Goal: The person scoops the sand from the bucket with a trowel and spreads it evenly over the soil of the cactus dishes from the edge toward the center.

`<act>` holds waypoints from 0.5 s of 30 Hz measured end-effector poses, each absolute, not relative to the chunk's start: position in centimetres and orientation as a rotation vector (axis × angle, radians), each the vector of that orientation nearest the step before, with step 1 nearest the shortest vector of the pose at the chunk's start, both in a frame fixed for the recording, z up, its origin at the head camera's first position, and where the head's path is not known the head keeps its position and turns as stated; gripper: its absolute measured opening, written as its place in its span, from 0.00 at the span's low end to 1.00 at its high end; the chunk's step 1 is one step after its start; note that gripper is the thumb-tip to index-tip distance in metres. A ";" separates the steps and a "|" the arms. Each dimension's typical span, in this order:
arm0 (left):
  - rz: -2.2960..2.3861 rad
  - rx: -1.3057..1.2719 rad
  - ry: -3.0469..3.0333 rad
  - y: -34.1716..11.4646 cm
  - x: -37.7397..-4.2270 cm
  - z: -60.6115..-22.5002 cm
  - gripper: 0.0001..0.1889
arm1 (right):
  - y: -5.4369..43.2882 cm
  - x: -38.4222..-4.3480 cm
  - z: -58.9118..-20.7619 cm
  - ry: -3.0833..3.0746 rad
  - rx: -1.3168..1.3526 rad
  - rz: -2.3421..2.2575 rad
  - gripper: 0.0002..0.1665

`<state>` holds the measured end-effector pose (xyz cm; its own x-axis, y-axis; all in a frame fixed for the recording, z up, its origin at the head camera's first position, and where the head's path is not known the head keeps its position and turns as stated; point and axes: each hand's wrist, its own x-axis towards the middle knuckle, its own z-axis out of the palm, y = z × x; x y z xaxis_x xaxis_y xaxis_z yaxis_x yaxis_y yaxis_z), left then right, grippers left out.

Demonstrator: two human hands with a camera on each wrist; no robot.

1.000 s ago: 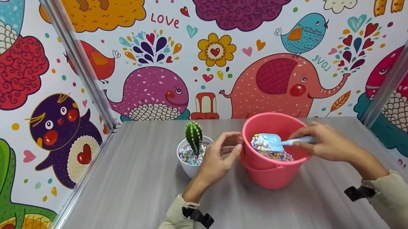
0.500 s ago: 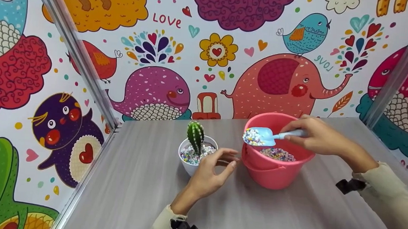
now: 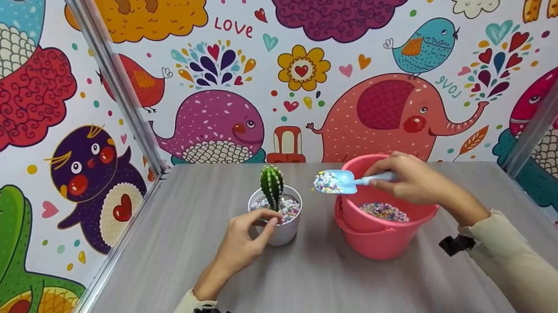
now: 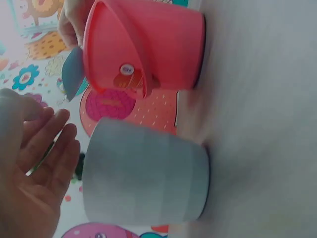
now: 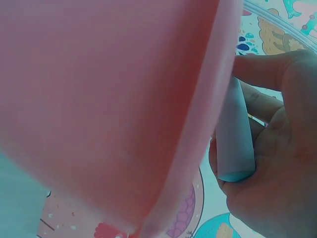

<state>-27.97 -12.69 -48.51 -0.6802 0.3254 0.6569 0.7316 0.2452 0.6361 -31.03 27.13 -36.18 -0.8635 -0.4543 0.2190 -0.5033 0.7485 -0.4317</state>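
My right hand [image 3: 412,179] grips the handle of a light blue toy shovel [image 3: 348,183]. Small multicoloured beads [image 3: 329,182] heap in its blade, which juts past the left rim of a pink bucket [image 3: 376,237]. In the right wrist view, the fingers wrap round the pale handle [image 5: 235,134]. My left hand [image 3: 243,240], fingers loosely bent, hovers at the front left of a white pot [image 3: 283,230]; the left wrist view shows it beside the pot's rim with nothing held. A green cactus [image 3: 272,185] stands in the pot among beads, its base partly hidden by my fingers.
More beads [image 3: 384,211] lie inside the bucket, whose handle [image 3: 364,232] hangs down its front. Pot and bucket stand on a grey wood-look table [image 3: 328,292]. Cartoon-printed panels [image 3: 298,25] rise behind and at both sides, with metal posts at the corners.
My right hand has lifted the loaded shovel out of the bucket and moved it left past the rim. My left hand has moved left from beside the bucket to the pot.
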 end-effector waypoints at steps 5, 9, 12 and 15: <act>-1.447 -0.807 -2.104 -14.6 -28.9 -48.3 0.06 | 26.1 -31.7 -36.1 -2.835 0.828 0.737 0.10; -1.427 -0.639 -2.116 -15.5 -29.7 -48.6 0.06 | 25.2 -32.1 -36.1 -2.841 0.834 0.722 0.13; -1.403 -0.540 -2.189 -15.6 -30.0 -48.9 0.14 | 24.5 -32.3 -36.0 -2.847 0.835 0.720 0.15; -1.408 -0.498 -2.296 -15.3 -30.3 -49.1 0.28 | 23.7 -32.6 -36.0 -2.849 0.857 0.735 0.14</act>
